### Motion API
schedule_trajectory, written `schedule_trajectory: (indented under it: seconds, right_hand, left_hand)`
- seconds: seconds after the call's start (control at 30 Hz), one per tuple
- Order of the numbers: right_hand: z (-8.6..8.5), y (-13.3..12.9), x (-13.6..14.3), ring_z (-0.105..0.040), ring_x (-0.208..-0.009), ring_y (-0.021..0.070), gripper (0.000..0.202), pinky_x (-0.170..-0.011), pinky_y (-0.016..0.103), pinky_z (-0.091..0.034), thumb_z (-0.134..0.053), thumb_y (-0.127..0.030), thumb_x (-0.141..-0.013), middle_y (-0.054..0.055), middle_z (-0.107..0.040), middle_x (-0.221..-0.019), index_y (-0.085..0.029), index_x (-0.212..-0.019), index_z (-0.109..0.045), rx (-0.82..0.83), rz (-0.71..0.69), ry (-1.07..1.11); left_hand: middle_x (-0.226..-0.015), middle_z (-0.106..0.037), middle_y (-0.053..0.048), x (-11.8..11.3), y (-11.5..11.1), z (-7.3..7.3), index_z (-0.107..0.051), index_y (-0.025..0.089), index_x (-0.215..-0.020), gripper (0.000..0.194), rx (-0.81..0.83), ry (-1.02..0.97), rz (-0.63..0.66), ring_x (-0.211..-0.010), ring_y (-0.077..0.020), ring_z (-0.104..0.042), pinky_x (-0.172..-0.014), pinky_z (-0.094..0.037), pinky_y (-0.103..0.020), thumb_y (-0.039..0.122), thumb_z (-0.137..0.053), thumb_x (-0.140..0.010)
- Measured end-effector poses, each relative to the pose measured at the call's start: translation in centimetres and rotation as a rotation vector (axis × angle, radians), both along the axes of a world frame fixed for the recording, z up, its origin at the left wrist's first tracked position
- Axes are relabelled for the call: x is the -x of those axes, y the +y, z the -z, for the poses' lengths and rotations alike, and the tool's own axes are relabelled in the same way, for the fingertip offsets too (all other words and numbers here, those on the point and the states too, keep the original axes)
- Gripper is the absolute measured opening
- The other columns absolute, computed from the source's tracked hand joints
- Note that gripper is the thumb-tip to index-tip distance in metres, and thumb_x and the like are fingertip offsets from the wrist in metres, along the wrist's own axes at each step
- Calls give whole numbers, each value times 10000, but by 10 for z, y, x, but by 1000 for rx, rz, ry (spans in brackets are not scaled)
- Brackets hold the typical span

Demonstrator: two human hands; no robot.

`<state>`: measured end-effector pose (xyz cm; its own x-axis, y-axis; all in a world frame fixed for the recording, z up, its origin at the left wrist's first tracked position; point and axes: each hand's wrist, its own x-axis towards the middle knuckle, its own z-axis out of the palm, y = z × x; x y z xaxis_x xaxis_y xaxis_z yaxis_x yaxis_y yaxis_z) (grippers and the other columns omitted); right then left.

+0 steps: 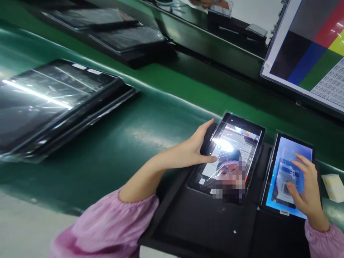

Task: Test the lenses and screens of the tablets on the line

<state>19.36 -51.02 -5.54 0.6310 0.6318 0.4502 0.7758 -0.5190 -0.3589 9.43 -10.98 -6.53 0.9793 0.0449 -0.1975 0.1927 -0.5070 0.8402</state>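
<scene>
The left tablet [236, 148] is being held at its left edge by the left hand [192, 148], with the thumb being laid over the front and the fingers being kept along the side and behind. A camera picture of a person is being shown on its screen. The right tablet [285, 175] is being lit in blue just beside it, and the right hand [307, 182] is being held open over its screen, fingers spread and bent; whether the glass is being touched cannot be told. Both tablets are being carried by a black base [209, 222].

Each tablet is being judged light, thin and stiff, with glass that is easily being cracked or scratched. Since the left one is being covered by loose, shiny film, some slipping is being expected; a hold is best being taken at the long side edges, clear of the screen.

The green surface [150, 136] is being shared with a stack of film-wrapped panels [53, 100] at the left. Farther off, more wrapped panels [129, 37] are being borne, blurred. A colour chart [309, 53] is being displayed at upper right, and a pale block [333, 186] is being kept beside the right tablet.
</scene>
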Motion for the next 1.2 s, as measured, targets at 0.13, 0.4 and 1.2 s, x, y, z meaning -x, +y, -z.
schedule_trajectory:
  seconds: [0.13,0.4,1.2]
  right_hand:
    - [1,-1,-2,-495,-1351,404,462,-1034,572,-391,-562,-501,-1031,163,-518,-1474,-233,-1404,-513,-5,12,13]
    - [2,-1,-4,-499,-1342,417,549,-1051,586,-366,-674,-526,-964,178,-489,-1498,-233,-1390,-490,63,1,-18]
    - [2,-4,-10,-234,-1557,465,1019,-1225,779,-58,-747,-735,-822,175,-221,-1686,-289,-1594,-252,213,75,73]
  left_hand:
    - [-1776,36,-174,1,-2,-5,80,174,-1680,1383,-29,9,21,-1628,-440,-90,-1339,-182,-553,701,-786,-739]
    - [-1766,154,-159,6,4,0,143,265,-1679,1455,-72,9,110,-1632,-441,26,-1321,-191,-604,642,-868,-703]
    - [-1783,140,-13,4,20,32,123,392,-1663,1277,-204,18,73,-1641,-404,-1,-1297,-156,-604,763,-669,-732]
